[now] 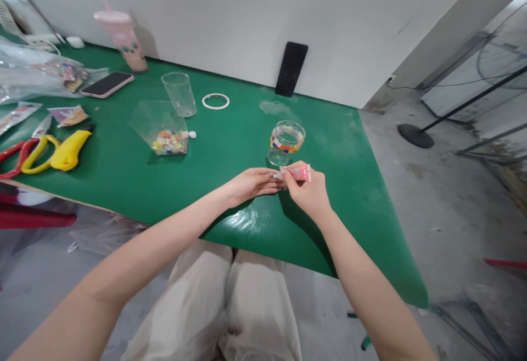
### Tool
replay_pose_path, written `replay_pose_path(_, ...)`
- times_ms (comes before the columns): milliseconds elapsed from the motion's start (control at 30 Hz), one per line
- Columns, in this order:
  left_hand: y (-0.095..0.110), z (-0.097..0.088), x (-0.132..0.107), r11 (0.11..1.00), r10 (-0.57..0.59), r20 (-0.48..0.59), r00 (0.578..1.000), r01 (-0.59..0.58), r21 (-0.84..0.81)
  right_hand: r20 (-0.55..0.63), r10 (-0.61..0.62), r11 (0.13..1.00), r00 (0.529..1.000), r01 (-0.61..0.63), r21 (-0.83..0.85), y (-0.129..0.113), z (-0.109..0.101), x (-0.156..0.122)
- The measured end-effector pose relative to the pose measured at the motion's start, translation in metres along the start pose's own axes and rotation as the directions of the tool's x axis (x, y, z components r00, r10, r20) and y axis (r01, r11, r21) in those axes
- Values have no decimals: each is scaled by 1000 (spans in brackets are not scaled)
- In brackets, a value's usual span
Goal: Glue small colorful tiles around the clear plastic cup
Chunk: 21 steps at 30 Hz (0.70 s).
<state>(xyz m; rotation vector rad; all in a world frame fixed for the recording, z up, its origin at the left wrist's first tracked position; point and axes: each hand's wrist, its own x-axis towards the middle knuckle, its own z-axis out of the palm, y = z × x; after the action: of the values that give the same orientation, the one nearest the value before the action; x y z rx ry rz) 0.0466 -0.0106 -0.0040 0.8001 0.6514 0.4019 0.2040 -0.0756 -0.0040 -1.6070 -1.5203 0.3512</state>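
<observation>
My right hand (310,193) is closed around a small pink squeeze tube (302,173), its pale nozzle pointing left. Fingertips of my left hand (253,185) meet that nozzle; they are drawn together, and anything small between them is too fine to make out. Just beyond both hands stands a clear stemmed glass cup (287,139), upright, with bands of red, yellow, blue and white mosaic tiles around its bowl. To the left, an open clear bag (168,141) holds many colourful tiles, and a small white cap (192,134) lies against its right side.
On the green table (230,147) are a clear plastic cup (180,95), a roll of tape (216,101), a phone (107,84), red and yellow scissors (35,155) and a pink drink cup (123,40). A black phone-like slab (291,69) leans on the wall.
</observation>
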Motion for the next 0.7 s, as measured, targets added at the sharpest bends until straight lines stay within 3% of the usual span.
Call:
replay_pose_path(167,0,0,0,1000,1,2,1000,-1,10,-44,2,1000,999,-1,22,0,-2,0)
replay_pose_path(300,2,1,-1,1000,-13,-9,1000,13,6,-67,151,968,986,-134,212,-2,-8,6)
replay_pose_path(500,6,0,-5,999,-38,2,999,38,-31,105,326,786,940,-331,522,7,-37,22)
replay_pose_path(700,7,-7,-2,992,-78,49,996,83,-92,321,426,721,846,-532,443,30,-59,28)
